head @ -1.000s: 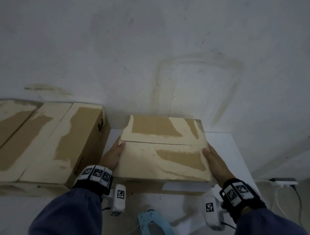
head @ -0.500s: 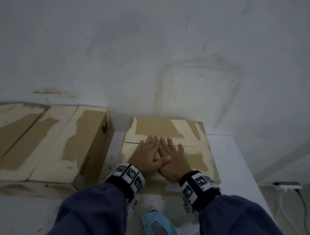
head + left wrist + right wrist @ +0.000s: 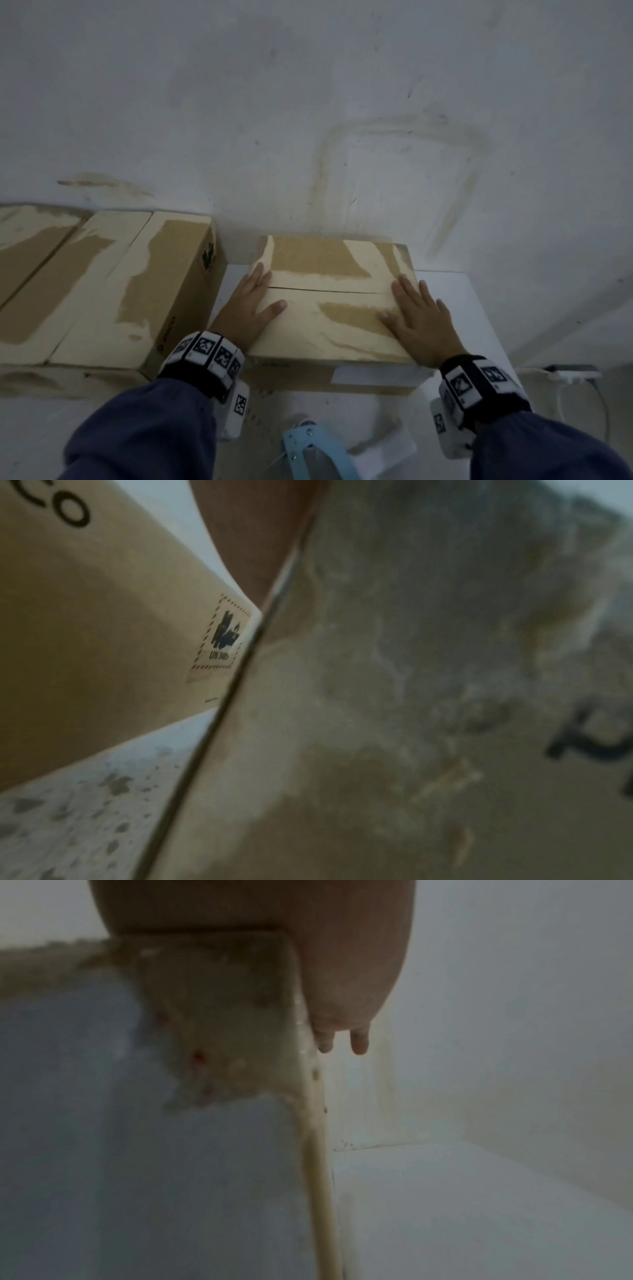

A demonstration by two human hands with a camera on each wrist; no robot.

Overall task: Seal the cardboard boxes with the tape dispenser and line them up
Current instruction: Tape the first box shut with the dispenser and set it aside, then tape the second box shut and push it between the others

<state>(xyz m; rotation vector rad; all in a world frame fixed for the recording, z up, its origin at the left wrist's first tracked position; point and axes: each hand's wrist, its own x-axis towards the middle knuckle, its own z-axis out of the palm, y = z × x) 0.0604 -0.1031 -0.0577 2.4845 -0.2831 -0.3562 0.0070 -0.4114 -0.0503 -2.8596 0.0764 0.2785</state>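
Note:
A cardboard box with closed top flaps and a thin seam across it stands on the white table against the wall. My left hand lies flat on its left end, fingers straight, thumb on the near flap. On the right end my right hand presses flat with spread fingers. The blue tape dispenser lies on the table near me, between my arms. In the left wrist view the box's side fills the frame. In the right wrist view the box corner sits under my palm.
A taller cardboard box stands just left of the one under my hands, with another box beyond it. The grey wall rises right behind them. A power strip and white cable lie beyond the table's right edge.
Half a second ago both hands lay together at the middle of the box top. They have slid apart along the flaps to its left and right ends.

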